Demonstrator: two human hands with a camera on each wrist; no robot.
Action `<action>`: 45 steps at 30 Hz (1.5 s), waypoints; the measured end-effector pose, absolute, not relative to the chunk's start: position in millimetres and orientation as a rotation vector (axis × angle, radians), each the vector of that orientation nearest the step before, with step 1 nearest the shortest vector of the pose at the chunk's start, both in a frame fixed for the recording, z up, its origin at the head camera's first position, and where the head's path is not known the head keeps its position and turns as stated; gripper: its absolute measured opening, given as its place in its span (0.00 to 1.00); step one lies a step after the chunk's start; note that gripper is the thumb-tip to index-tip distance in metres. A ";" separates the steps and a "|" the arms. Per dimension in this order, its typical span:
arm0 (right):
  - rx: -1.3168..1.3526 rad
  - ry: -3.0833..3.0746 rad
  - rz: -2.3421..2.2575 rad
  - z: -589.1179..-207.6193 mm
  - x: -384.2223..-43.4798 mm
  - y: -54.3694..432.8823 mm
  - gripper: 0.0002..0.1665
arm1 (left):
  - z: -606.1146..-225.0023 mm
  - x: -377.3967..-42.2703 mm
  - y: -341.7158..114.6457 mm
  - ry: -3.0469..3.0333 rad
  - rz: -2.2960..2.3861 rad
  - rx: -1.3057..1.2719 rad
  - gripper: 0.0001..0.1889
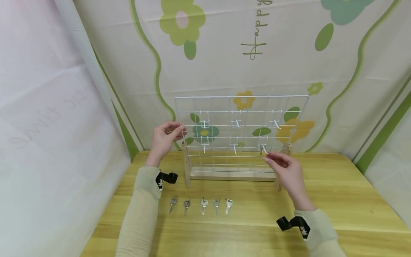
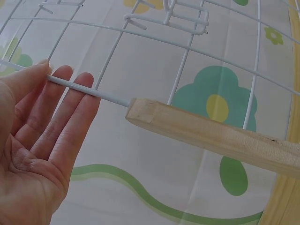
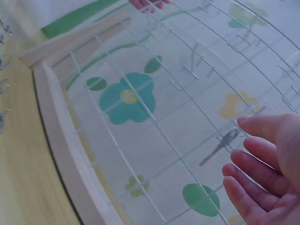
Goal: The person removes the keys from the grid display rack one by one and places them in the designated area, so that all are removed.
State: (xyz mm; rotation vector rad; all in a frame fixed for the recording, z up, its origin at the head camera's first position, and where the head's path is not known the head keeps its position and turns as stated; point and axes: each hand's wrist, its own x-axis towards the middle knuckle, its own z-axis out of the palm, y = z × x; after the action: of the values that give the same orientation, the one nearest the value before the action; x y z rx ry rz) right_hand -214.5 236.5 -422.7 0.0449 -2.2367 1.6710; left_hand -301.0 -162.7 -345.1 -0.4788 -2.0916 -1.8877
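Observation:
A white wire grid rack (image 1: pixel 240 96) stands upright in a wooden base (image 1: pixel 231 176), with several white hooks in two rows. My left hand (image 1: pixel 164 139) pinches the rack's left edge wire between thumb and fingers, just above the wooden upright (image 2: pixel 187 124). At the right hook of the lower row hangs a silver key (image 3: pixel 219 149) with a small ring. My right hand (image 1: pixel 289 173) is right by that hook's tip, thumb and fingers parted around its end, holding nothing. In front of the rack, several silver keys (image 1: pixel 204 206) lie in a row on the table.
The wood-grain table (image 1: pixel 257 228) carries the rack toward its back edge. Behind it hangs a pale cloth (image 1: pixel 221 71) with printed flowers, and white cloth (image 1: pixel 57 142) closes off the left side. Black straps with cameras are worn on both wrists.

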 end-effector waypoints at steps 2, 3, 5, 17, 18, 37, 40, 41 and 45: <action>0.024 -2.228 1.654 -418.1 -218.2 239.8 0.25 | -345.9 -300.9 -163.0 -2.092 -1.885 -0.474 0.13; 0.024 -2.231 1.648 -416.7 -220.3 240.8 0.25 | -346.4 -300.9 -163.0 -2.089 -1.888 -0.469 0.13; 0.030 -2.235 1.650 -414.8 -224.7 241.3 0.25 | -347.2 -300.9 -162.7 -2.083 -1.901 -0.460 0.13; 0.062 -2.242 1.649 -409.6 -239.4 232.6 0.16 | -348.5 -301.4 -161.2 -2.049 -1.933 -0.471 0.13; 0.058 -2.244 1.637 -409.6 -239.2 232.5 0.15 | -349.1 -301.6 -161.6 -2.046 -1.928 -0.474 0.13; 0.189 -2.246 1.478 -392.0 -194.9 243.5 0.12 | -351.1 -303.9 -163.0 -2.022 -1.937 -0.517 0.10; 0.243 -2.314 1.457 -392.5 -187.5 243.9 0.10 | -351.0 -304.2 -162.4 -2.023 -1.933 -0.517 0.10; 0.264 -2.341 1.461 -394.6 -185.9 243.6 0.09 | -350.7 -304.3 -162.2 -2.023 -1.932 -0.520 0.11; 0.297 -2.444 1.525 -412.7 -184.8 240.3 0.08 | -349.9 -304.6 -162.0 -2.026 -1.937 -0.523 0.11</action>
State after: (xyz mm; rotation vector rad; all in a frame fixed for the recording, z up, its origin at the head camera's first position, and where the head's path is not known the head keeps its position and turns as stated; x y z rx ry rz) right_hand -184.8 240.3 -412.7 0.2974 -2.4444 1.5253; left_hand -304.6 -162.0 -349.9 -0.5227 -2.0258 -1.9371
